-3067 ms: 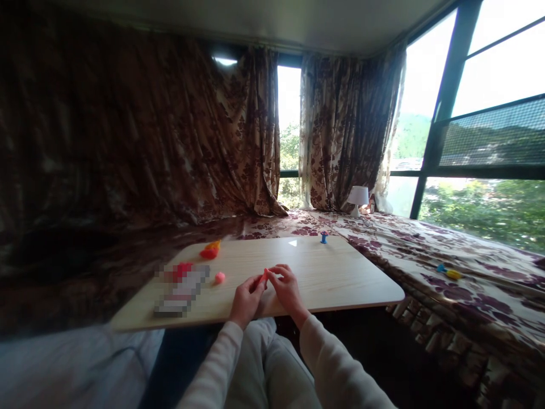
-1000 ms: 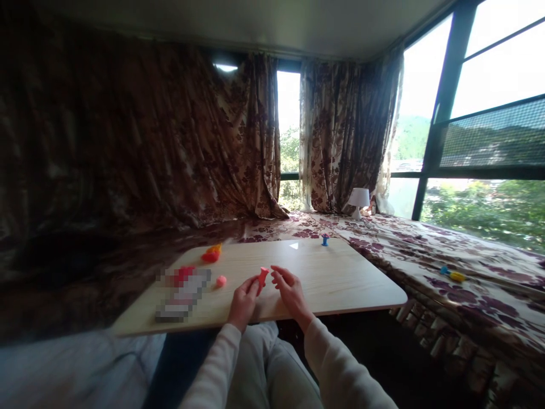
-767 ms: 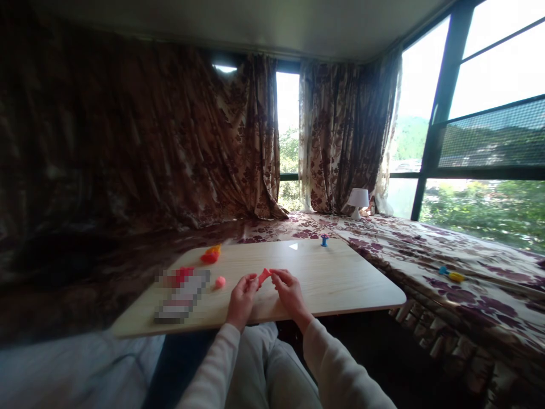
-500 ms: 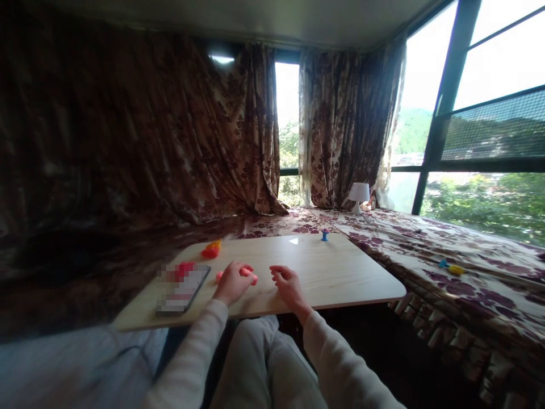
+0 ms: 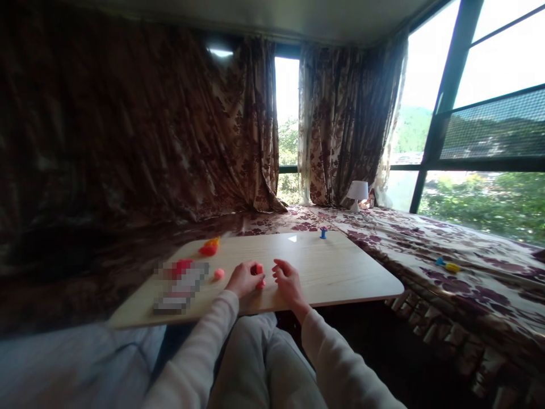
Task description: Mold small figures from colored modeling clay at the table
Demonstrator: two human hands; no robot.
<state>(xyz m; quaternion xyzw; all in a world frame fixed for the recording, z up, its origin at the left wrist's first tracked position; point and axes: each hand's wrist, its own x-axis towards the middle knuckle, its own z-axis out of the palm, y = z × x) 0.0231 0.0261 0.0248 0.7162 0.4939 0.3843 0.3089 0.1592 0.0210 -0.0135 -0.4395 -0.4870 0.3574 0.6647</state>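
Note:
My left hand (image 5: 243,279) rests on the light wooden table (image 5: 340,272), its fingers curled round a small red piece (image 5: 258,269) that looks like soft clay. My right hand (image 5: 287,280) lies just to the right of it, fingers loosely bent, with nothing seen in them. A small pink ball (image 5: 218,274) sits on the table a little left of my left hand. Both sleeves are pale and my knees show under the table's near edge.
A blurred flat object with a red piece on it (image 5: 181,281) lies at the table's left. An orange lump (image 5: 209,247) and a small blue figure (image 5: 323,232) stand near the far edge. A patterned bedspread (image 5: 447,250) with a blue-yellow toy (image 5: 448,265) lies right; a white lamp (image 5: 357,193) stands by the curtains.
My hands have parted. The left hand took the red piece leftward towards the pink ball, then came back to the middle with it. The right hand let go and stayed beside it.

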